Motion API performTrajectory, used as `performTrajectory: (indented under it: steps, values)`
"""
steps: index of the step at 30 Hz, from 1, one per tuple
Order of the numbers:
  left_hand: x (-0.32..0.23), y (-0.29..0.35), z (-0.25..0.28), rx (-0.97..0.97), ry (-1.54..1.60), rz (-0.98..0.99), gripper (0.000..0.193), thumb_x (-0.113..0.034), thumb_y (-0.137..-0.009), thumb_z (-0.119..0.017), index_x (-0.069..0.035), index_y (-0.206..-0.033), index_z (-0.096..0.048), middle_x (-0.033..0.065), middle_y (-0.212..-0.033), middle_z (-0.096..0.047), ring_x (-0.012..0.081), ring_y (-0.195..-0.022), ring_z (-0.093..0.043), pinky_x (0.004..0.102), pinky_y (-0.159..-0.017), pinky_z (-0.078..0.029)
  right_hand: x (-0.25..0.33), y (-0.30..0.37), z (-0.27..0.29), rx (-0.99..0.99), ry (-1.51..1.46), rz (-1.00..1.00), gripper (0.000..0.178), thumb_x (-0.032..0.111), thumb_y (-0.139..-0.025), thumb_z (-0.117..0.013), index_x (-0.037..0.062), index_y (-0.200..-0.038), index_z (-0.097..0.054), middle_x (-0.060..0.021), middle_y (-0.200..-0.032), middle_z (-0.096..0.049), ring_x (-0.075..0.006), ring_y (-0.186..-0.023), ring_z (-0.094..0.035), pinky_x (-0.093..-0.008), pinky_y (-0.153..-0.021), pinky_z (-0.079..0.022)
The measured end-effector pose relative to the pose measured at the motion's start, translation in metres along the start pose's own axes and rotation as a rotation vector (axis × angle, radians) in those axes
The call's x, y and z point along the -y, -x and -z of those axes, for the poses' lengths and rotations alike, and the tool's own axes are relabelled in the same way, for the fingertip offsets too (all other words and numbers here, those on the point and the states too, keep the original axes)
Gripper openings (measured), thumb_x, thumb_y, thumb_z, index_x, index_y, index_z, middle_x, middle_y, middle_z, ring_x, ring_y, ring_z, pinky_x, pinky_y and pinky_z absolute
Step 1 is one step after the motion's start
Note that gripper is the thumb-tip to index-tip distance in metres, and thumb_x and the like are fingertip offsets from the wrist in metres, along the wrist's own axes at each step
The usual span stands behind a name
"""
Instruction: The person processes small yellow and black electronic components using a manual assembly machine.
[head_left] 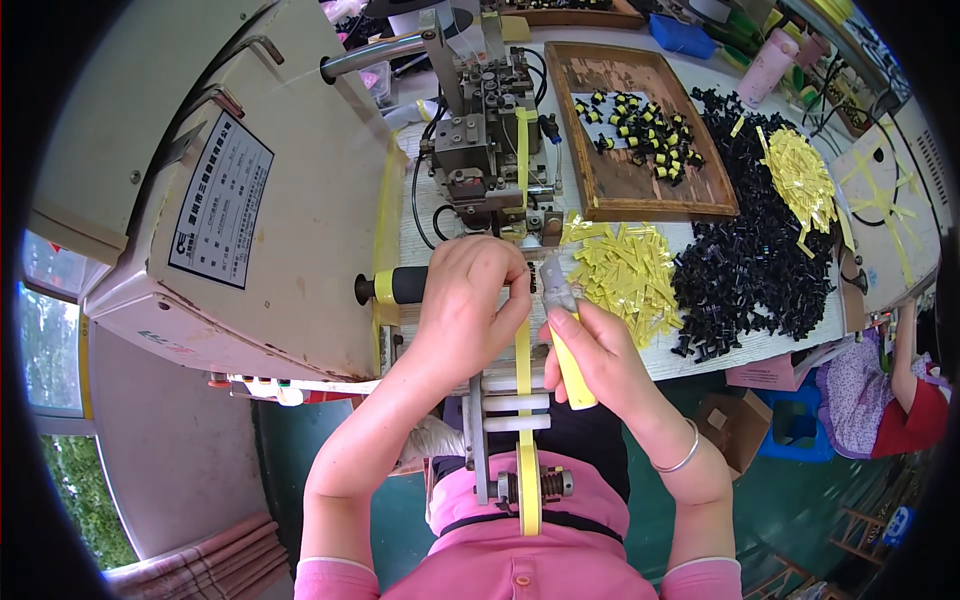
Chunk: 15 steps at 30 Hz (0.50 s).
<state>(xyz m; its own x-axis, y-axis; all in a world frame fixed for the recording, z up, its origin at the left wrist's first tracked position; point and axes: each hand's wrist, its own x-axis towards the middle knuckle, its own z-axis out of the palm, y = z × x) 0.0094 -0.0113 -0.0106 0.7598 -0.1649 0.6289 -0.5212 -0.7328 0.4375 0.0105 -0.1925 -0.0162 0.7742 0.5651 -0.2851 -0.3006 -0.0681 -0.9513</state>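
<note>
My left hand (472, 300) is curled at the front of a metal press mechanism (480, 150), beside a black-gripped handle (400, 286). Its fingertips are closed, and whatever they pinch is hidden. In my right hand (605, 355) is a yellow-handled tool (572, 372) with a flat grey head, wrapped in something pale at the neck. The head points up, close to the front of the mechanism and just right of my left fingers. A yellow strip (524, 445) runs over a roller bracket (482, 440) at my lap and passes up between my hands.
A large beige machine housing (300, 190) fills the left side. To the right lie cut yellow strips (630, 285), a heap of small black parts (755, 275) and another yellow pile (800, 180). A wooden tray (640, 200) holds black-and-yellow pieces. Another person's arm (904, 350) shows far right.
</note>
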Motion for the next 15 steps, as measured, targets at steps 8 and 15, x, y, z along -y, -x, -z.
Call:
performTrajectory:
  steps: [8,15]
  values:
    - [0.000,0.003,-0.004,-0.040,0.049,0.048,0.022,0.007,-0.072,-0.065,-0.005,-0.080,-0.048,0.0078,-0.082,-0.060,0.0269,-0.077,-0.058,0.0369,-0.070,-0.043,-0.001,-0.003,-0.004,0.019,0.108,-0.039,0.037,0.035,-0.100,-0.043,-0.0015,-0.093,-0.050,-0.0114,-0.056,-0.059,-0.0173,-0.043,-0.058,-0.0260,-0.041,-0.045]
    - [0.000,0.005,-0.007,-0.060,0.121,0.065,0.024,0.005,-0.069,-0.065,-0.005,-0.084,-0.049,0.0087,-0.082,-0.059,0.0302,-0.079,-0.059,0.0400,-0.071,-0.044,-0.001,-0.008,-0.011,0.031,0.092,0.028,0.034,0.031,-0.100,-0.044,-0.0019,-0.092,-0.050,-0.0127,-0.065,-0.061,-0.0193,-0.051,-0.063,-0.0288,-0.046,-0.049]
